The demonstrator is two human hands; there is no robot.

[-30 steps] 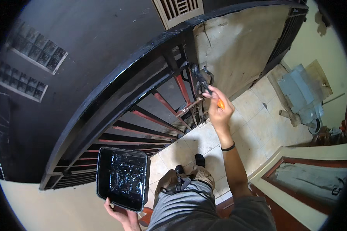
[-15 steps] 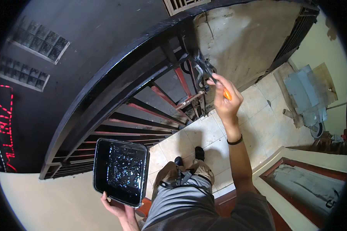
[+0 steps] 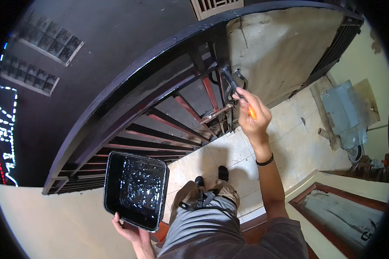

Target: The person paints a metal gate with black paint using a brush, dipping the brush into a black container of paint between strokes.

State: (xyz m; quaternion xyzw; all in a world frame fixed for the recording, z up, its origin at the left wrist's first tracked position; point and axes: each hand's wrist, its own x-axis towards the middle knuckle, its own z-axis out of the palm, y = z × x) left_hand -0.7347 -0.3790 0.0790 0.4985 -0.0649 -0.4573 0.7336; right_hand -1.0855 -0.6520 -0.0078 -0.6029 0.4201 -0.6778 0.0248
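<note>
In my right hand (image 3: pixel 256 118) is a paintbrush with a black shaft and an orange handle end (image 3: pixel 252 112). Its dark bristles meet the upright post of a metal gate (image 3: pixel 194 58), just below the top rails, beside a curved handle (image 3: pixel 243 78). My left hand (image 3: pixel 132 233) grips the near corner of a black rectangular plastic tub (image 3: pixel 110 190), thumb over the rim. Glossy black paint (image 3: pixel 140 185) coats the tub's bottom, smeared and spotted. Several slanted gate bars (image 3: pixel 208 93) show reddish faces, while the upper rails are black and partly shiny.
A sliding bolt (image 3: pixel 218 113) crosses the gate under the brush. A beige sheet (image 3: pixel 281 47) covers the panel to the right. Flattened cardboard (image 3: pixel 343 103) lies on the tiled floor (image 3: pixel 289 125) by the right wall. A wood-framed window (image 3: pixel 341 211) is at lower right.
The view has shifted slightly. The brush has moved a little down and left against the post, uncovering the curved handle beside it. The tub stays in my left hand, nearly still.
</note>
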